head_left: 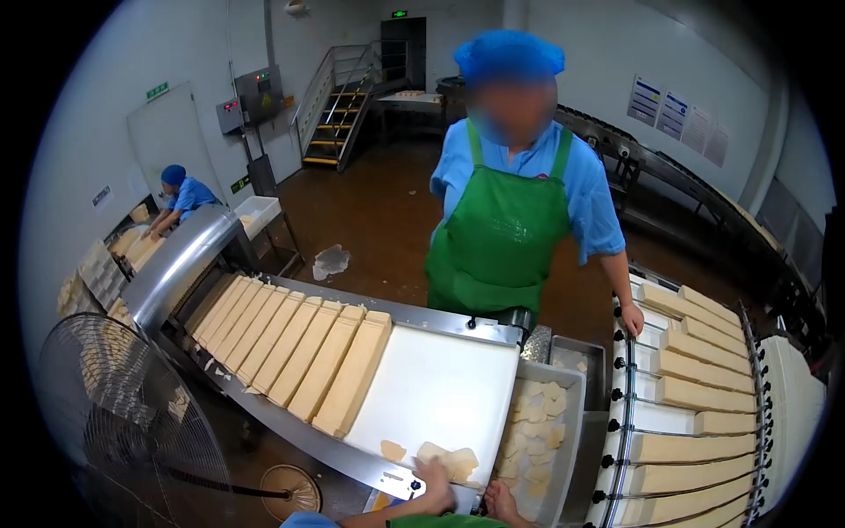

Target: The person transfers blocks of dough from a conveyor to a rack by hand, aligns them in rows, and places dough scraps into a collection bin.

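Observation:
My left hand [434, 486] is at the near end of the white conveyor belt [431, 378], its fingers at a flat, pale dough piece [459, 463]; whether they grip it is unclear. A smaller scrap [393, 451] lies just left of it. My right hand [501, 502] is close by, past the belt's corner, beside the bin of dough scraps [572, 422]. Its fingers look curled, and what they hold, if anything, is hidden. Long stacks of pale dough sheets [354, 374] stand side by side farther up the belt.
Across the belt stands a co-worker in a green apron [502, 229], one hand on the right conveyor's rail [628, 387]. Dough blocks [704, 392] lie on that conveyor. A large fan [132, 422] stands at the left. Another person [187, 194] works behind the metal hood [180, 264].

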